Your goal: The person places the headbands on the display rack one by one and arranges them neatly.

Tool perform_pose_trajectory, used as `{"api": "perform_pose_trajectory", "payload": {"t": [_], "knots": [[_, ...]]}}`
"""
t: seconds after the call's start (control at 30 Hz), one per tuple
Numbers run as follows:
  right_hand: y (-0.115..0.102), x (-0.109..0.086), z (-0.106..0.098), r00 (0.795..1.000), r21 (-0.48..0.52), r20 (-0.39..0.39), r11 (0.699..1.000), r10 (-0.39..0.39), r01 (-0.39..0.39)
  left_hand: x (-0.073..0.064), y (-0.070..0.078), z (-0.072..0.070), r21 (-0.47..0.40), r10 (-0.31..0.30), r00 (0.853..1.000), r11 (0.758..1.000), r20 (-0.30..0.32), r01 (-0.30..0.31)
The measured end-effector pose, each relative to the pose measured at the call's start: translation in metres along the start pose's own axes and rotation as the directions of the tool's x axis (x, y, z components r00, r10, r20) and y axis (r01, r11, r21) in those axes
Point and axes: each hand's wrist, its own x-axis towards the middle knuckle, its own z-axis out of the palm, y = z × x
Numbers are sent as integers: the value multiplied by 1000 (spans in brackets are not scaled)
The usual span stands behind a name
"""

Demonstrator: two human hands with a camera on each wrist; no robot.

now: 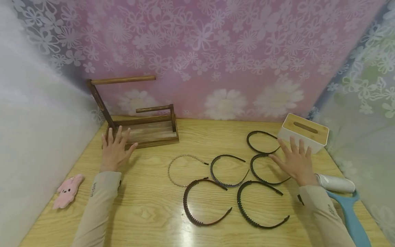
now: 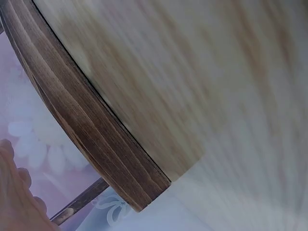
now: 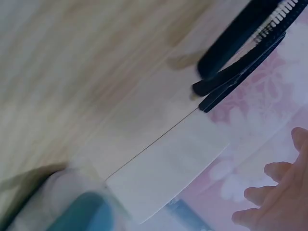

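My left hand (image 1: pixel 115 151) is spread, its fingertips overlapping the front left corner of a dark wooden rack (image 1: pixel 157 142) with two horizontal bars; whether it touches is unclear. In the left wrist view the rack's side (image 2: pixel 91 110) runs past the hand (image 2: pixel 19 197). My right hand (image 1: pixel 296 163), fingers also spread, is before the tissue box (image 1: pixel 303 137) and beside two black headbands (image 1: pixel 248 140). It holds nothing. Several more headbands lie to its left: a clear beaded one (image 1: pixel 169 168), a dark blue one (image 1: pixel 213 171), a dark red one (image 1: pixel 186 202) and a black one (image 1: pixel 240 202).
A pink plush toy (image 1: pixel 68 192) lies at the table's left edge. A lint roller (image 1: pixel 336 183) with a blue handle lies beside my right forearm, partly hidden by it. Flowered pink cloth (image 1: pixel 216 61) hangs behind the table, and pale cloth hangs at both sides.
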Motion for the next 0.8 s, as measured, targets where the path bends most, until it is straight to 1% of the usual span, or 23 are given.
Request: {"api": "perform_pose_trajectory", "payload": {"t": [0.13, 0.3, 0.37, 0.43, 0.57, 0.67, 0.73, 0.8], "knots": [[-13, 11, 2, 1000, -6, -9, 1000, -26, 26, -1, -1, -1, -8, -24, 1000, 1000, 6, 24], [-36, 28, 6, 998, 23, -4, 998, -62, 62, -2, -3, -1, -26, -65, 998, 998, 9, 65], [-49, 36, 7, 997, 39, 3, 996, -77, 77, -2, -3, -2, -59, -89, 996, 994, 23, 90], [-65, 45, 7, 995, 55, 20, 993, -102, 101, -3, -3, -3, -97, -126, 991, 987, 40, 129], [-104, 63, 10, 986, 104, 60, 983, -158, 152, -7, -6, -4, -165, -208, 974, 962, 87, 220], [-134, 74, 12, 977, 165, 87, 970, -196, 180, -7, -8, -4, -201, -252, 963, 943, 94, 266], [-154, 81, 16, 970, 220, 103, 956, -222, 195, -6, -9, -4, -244, -279, 955, 924, 98, 295], [-174, 86, 22, 962, 278, 115, 938, -247, 208, -4, -11, -5, -289, -302, 946, 901, 117, 324]]}}
